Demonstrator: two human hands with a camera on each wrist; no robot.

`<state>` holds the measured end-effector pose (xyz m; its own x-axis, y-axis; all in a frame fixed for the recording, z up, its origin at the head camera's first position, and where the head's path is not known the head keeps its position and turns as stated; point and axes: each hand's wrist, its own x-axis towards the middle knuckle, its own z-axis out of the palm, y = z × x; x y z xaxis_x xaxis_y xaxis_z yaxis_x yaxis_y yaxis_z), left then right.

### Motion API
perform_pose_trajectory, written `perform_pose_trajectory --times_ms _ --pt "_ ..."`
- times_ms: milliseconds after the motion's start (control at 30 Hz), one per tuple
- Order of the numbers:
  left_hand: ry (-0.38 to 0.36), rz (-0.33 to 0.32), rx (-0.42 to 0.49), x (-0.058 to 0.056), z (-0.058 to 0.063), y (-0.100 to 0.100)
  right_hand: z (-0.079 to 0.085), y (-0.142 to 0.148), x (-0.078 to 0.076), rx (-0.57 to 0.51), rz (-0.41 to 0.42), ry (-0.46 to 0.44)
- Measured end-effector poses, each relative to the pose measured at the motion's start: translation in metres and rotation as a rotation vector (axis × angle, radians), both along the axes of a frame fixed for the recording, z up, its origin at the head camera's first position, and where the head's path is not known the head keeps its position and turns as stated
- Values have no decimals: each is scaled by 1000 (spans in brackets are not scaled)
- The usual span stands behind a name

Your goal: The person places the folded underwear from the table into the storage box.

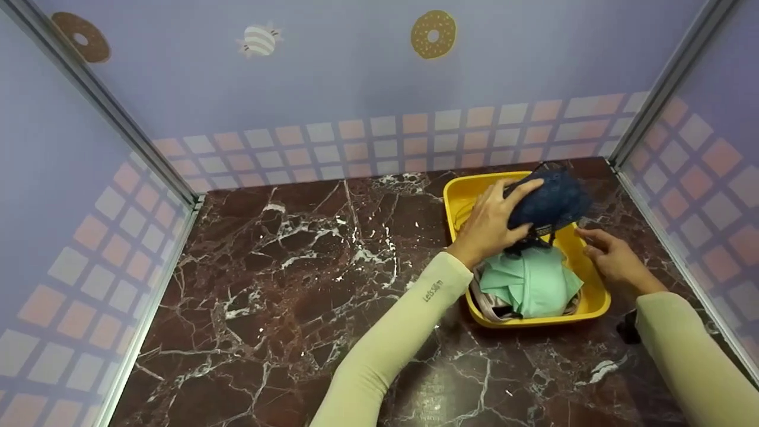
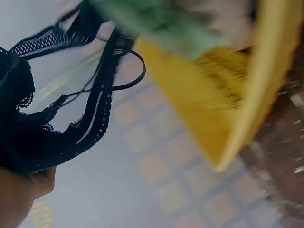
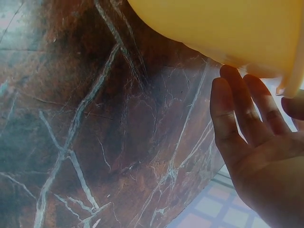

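My left hand point(image 1: 489, 219) holds up a dark navy lace bra point(image 1: 551, 198) above the far half of a yellow basin point(image 1: 598, 299). In the left wrist view, the bra's lace band and thin straps point(image 2: 95, 114) hang loose beside the thumb. At the basin's right side, my right hand point(image 1: 619, 258) grips the rim, its fingers point(image 3: 223, 104) along the outer wall and its thumb near the lip. A mint green cloth garment point(image 1: 533, 284) lies in the basin's near half, over a pinkish-beige garment point(image 1: 489, 305).
The basin stands on a dark red marbled tabletop point(image 1: 267, 296), towards its right end. Lilac panels enclose the table: a back wall point(image 1: 344, 77), a left wall point(image 1: 53, 196) and a right wall point(image 1: 705, 160) close beyond the right hand.
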<state>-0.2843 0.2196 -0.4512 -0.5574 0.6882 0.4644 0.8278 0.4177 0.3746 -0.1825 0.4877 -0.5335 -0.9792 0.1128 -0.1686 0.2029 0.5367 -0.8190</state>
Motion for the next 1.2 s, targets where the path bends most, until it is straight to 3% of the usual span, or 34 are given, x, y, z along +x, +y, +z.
perform_pose_trajectory --times_ms 167,367,467,600,700,767,967,1200 --pt "-61 41 -116 -15 -30 6 -1 1 -1 15 -11 -12" --pt "-239 107 -278 -26 -53 2 -1 -3 -4 -34 -22 -41" --pt "-227 119 -286 -27 -54 1 -1 -3 -3 -41 -30 -52" --pt "-107 99 -243 -23 -49 0 0 0 -1 -39 -37 -57" --pt "-60 65 -268 -18 -47 1 1 2 0 -41 -40 -61" --pt "-72 46 -331 -14 -48 2 2 2 0 -43 -40 -61" --pt "-209 54 -555 -8 -57 0 2 1 0 -46 -29 -54" --pt "-230 26 -514 -9 -55 -3 1 1 1 2 -23 -40"
